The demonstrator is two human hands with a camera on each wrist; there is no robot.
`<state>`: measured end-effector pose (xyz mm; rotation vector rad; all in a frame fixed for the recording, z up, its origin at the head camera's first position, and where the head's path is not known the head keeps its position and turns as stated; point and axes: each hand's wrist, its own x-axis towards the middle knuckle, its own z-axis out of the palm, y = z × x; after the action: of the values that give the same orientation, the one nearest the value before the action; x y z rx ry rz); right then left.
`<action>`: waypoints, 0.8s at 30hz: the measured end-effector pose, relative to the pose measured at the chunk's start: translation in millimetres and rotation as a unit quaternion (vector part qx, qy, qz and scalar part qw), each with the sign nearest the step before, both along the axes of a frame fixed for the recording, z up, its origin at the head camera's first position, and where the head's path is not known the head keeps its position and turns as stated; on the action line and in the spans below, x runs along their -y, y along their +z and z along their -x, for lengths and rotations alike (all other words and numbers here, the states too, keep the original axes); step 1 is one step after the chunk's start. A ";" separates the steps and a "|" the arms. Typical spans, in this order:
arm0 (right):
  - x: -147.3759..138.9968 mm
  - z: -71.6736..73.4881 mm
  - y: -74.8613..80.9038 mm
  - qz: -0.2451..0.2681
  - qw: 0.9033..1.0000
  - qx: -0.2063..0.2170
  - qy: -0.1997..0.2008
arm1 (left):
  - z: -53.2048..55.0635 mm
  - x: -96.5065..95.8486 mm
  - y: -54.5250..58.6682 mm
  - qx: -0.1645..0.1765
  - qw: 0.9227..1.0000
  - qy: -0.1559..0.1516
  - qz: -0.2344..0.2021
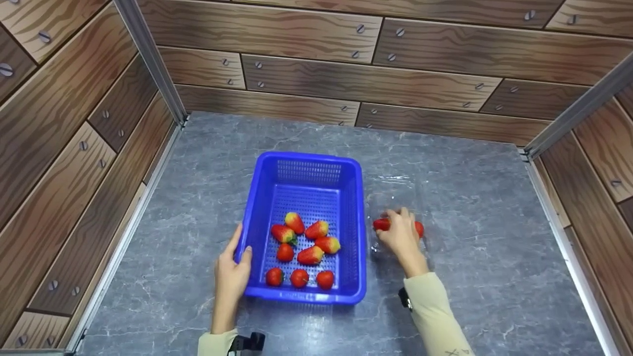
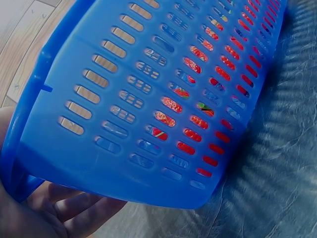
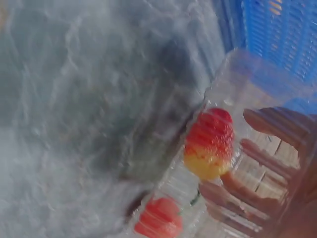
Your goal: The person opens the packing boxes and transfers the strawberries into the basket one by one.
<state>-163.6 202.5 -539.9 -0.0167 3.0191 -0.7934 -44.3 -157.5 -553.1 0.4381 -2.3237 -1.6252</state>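
Observation:
A blue plastic basket point(image 1: 306, 299) with slotted walls stands on the grey tabletop. Several red strawberries point(image 1: 310, 255), some with yellow ends, lie toward its near half. My left hand point(image 1: 232, 274) grips the basket's left rim, thumb on the inner side and fingers underneath outside. To the basket's right lies a clear plastic box point(image 3: 242, 69). My right hand point(image 1: 401, 235) reaches down over it with bent fingers at a red and yellow strawberry point(image 3: 210, 144). Plastic glare hides whether they pinch it. A second strawberry point(image 1: 419, 229) is on the hand's right.
Wood-patterned panels point(image 1: 296, 74) enclose the tabletop point(image 1: 470, 198) at the back and both sides. Metal corner posts point(image 1: 153, 62) stand where the panels meet. The clear box sits close beside the basket's right wall.

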 end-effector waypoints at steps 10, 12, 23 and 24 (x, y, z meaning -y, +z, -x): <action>3.0 -9.3 -16.9 -0.010 1.000 -0.022 0.010 | -0.2 -0.2 0.2 0.010 1.000 0.001 0.001; 3.9 -11.6 -20.2 -0.005 1.000 -0.021 0.012 | 0.1 -0.3 0.4 0.008 1.000 -0.001 -0.003; 7.1 -16.3 -30.3 0.009 0.999 -0.046 0.027 | 0.1 0.5 -0.6 -0.001 1.000 -0.001 -0.002; 7.5 -16.0 -29.2 0.008 0.999 -0.043 0.025 | -0.2 0.6 -0.8 -0.001 1.000 0.001 0.000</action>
<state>-147.6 195.0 -569.0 -0.1310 3.0789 -0.8347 -44.2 -158.1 -554.0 0.4383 -2.3224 -1.6231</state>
